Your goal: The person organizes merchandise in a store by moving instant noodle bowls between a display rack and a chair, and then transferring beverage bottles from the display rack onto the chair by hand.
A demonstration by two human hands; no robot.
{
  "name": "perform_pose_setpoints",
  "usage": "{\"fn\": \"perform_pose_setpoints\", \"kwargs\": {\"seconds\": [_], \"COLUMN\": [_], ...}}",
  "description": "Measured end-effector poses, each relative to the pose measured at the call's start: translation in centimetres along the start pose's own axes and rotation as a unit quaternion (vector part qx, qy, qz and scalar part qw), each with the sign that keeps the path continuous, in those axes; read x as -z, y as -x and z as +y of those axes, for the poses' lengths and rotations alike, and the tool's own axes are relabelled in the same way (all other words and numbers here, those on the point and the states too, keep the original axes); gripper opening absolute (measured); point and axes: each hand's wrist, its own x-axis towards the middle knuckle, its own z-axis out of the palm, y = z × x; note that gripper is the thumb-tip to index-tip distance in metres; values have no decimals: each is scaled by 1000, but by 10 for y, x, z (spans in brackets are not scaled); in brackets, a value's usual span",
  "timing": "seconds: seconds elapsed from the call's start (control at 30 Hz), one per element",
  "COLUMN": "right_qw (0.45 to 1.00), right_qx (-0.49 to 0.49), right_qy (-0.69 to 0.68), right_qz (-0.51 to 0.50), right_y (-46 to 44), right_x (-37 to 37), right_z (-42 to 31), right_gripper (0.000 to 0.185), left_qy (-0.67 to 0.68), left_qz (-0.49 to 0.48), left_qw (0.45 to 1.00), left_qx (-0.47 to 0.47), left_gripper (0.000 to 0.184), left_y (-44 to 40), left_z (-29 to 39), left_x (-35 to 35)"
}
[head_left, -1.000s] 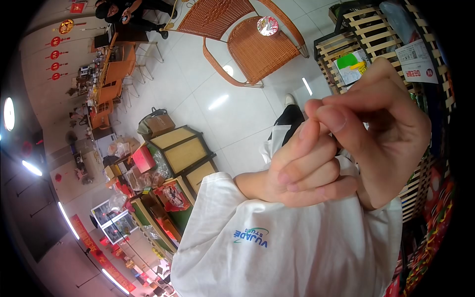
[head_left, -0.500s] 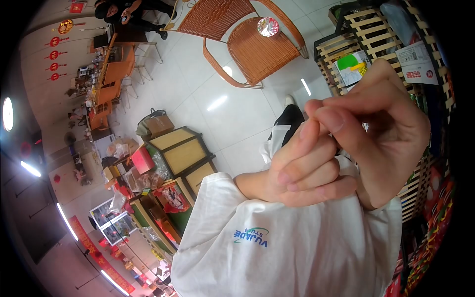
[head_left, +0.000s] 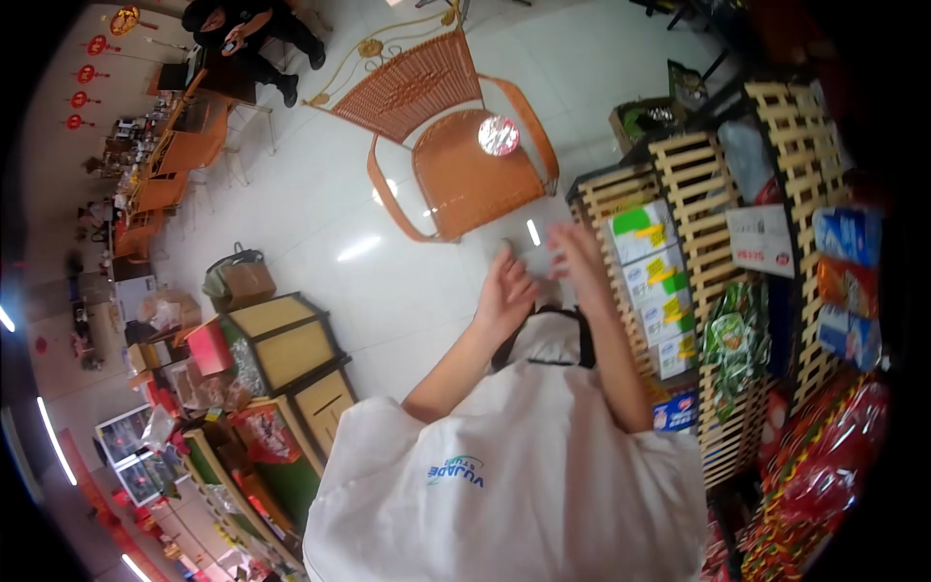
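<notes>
My left hand (head_left: 507, 296) is low in front of my waist, its fingers curled in. Whether a small thing sits between its fingertips I cannot make out. To its right, apart from it, is my right hand (head_left: 579, 260), slightly blurred, with its fingers apart and nothing visible in them. Just beyond both hands stands a brown woven armchair (head_left: 465, 179). On its seat rests a round tub with a shiny foil-like top (head_left: 498, 136).
Slatted wooden shelves (head_left: 693, 179) with white-and-green boxes (head_left: 652, 276) and green packets (head_left: 734, 339) rise close on my right. A cabinet (head_left: 281, 325) and a bag (head_left: 240, 279) are at left. A person in black (head_left: 257, 39) sits at the far left.
Both hands have dropped from near the camera, where their fingertips met in a pinch, and have come apart. My right fingers have spread. The view has shifted, showing more of the right-hand shelves.
</notes>
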Motion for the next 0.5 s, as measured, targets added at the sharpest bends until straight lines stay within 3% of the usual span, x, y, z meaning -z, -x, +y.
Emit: {"fn": "perform_pose_setpoints", "kwargs": {"seconds": [0.07,0.1,0.2,0.3,0.37,0.43,0.5], "right_qw": [996,992,977,972,969,968,944], "right_qx": [-93,-120,-212,-229,-238,-241,-305], "right_qy": [-5,1,5,43,33,39,50], "right_qz": [-8,-29,-13,21,53,55,113], "right_y": [-23,-38,-83,-160,-216,-280,-343], "right_x": [-2,-2,-19,-25,-29,-33,-50], "right_z": [30,48,77,139,178,207,196], "right_gripper": [27,26,19,17,16,28,44], "left_qy": [-56,-153,-313,-460,-503,-628,-586], "left_qz": [131,112,177,136,170,194,205], "left_qw": [990,982,933,876,845,735,772], "left_qx": [-11,-6,-2,-45,-66,-166,-137], "left_gripper": [25,24,26,26,24,21,24], "left_y": [-12,-23,-55,-130,-201,-286,-348], "left_z": [20,32,74,114,139,163,205], "left_x": [22,56,71,102,136,208,183]}}
